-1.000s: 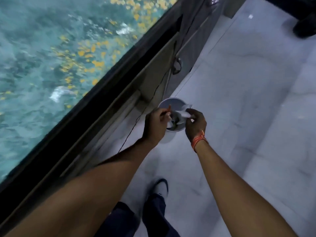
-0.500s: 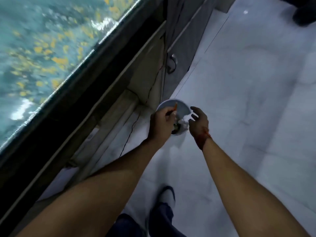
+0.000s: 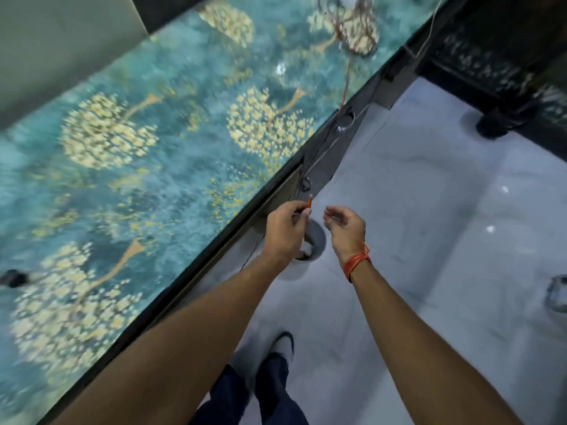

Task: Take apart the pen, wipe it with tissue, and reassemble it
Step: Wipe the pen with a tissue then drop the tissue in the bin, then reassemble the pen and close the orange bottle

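Left hand (image 3: 287,228): pinches the orange pen (image 3: 308,203), tip pointing far (above the bin).
Right hand (image 3: 345,226): empty, fingers loosely curled, just right of it.
Bin (image 3: 319,237): grey, on the floor below both hands.

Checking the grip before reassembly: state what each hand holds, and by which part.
The left hand pinches a thin orange pen part by its lower end; the upper tip sticks out free. The right hand is open and holds nothing.
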